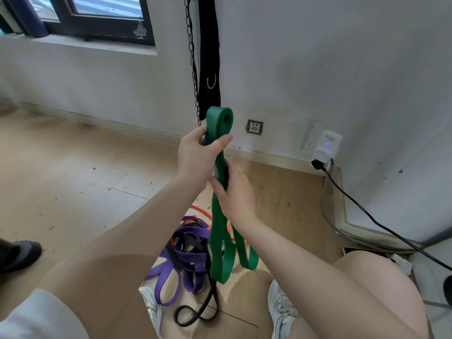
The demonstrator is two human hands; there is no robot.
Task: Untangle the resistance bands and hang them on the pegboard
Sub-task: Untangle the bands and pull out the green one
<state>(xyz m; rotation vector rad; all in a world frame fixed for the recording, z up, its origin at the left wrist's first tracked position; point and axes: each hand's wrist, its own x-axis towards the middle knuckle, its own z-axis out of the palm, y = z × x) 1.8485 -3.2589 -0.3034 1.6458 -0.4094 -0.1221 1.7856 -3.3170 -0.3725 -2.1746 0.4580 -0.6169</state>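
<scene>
A wide green resistance band [221, 243] hangs folded in front of me, its top fold raised near the wall and its loops dangling above the floor. My left hand [195, 157] grips it just under the top fold. My right hand [234, 192] is closed around the strands a little lower. On the floor between my feet lies a tangle of purple bands [182, 258], black bands [193, 311] and a thin orange band [203, 211]. No pegboard is in view.
A black strap with a metal ring [210, 69] and a chain [193, 69] hang on the white wall. A wall socket [254, 127], a white plug-in device [326, 149] and its black cable [381, 223] sit at right. White shoes [281, 311] flank the pile; a dark shoe [19, 253] is at left.
</scene>
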